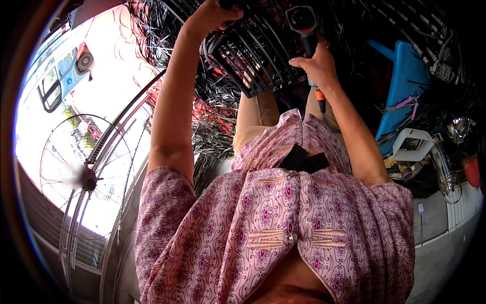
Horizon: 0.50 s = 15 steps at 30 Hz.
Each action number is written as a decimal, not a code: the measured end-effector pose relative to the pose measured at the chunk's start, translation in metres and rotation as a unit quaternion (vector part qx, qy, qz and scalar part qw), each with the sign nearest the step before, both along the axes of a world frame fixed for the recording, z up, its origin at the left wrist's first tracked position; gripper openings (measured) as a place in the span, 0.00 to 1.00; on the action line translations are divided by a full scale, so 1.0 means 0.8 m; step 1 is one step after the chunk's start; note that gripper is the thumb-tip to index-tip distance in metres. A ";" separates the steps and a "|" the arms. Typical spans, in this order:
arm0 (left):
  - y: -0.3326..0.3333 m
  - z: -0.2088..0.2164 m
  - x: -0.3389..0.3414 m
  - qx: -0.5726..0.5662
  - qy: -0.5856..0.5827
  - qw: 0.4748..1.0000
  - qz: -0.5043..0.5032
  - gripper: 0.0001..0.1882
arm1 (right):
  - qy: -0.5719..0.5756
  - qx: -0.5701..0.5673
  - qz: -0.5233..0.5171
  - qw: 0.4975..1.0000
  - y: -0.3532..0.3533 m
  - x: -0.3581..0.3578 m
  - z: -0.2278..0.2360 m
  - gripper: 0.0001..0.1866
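My left hand (pixel 215 17) is at the far edge of a black slatted frame (pixel 255 58), its fingers bent over that edge. The frame has rows of thin dark bars and rests over my thighs. To the right, my right hand (pixel 319 63) is wrapped around the grip of a black gun-shaped power tool (pixel 302 23). The tool's wide head points away from me, just right of the frame. An orange fitting (pixel 320 96) below the grip joins a dark cord or hose running down beside my leg. Its exact kind cannot be made out.
Heaps of black strips (pixel 217 134), with red among them, surround my legs. A wire-caged fan (pixel 88 177) stands left, by a bright opening with a vehicle (pixel 53 88) outside. At right are a blue plastic piece (pixel 400 86), pink-handled cutters (pixel 405 103) and a white square-shaped frame (pixel 412 133).
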<state>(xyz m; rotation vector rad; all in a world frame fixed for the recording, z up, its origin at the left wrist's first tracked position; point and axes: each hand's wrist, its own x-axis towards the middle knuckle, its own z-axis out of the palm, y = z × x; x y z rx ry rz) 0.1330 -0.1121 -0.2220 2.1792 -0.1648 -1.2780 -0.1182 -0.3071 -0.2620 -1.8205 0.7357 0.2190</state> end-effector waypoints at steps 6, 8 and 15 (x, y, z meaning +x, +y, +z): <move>-0.010 0.006 -0.013 0.077 -0.193 0.972 -0.105 0.18 | -0.004 -0.004 -0.007 1.000 0.003 -0.002 -0.001 0.37; -0.012 0.006 -0.017 0.091 -0.264 0.951 -0.136 0.20 | -0.031 -0.031 -0.003 0.999 0.006 -0.004 -0.002 0.37; -0.009 0.003 -0.009 0.068 -0.188 0.974 -0.103 0.23 | 0.025 -0.015 -0.009 1.000 0.011 0.000 0.015 0.38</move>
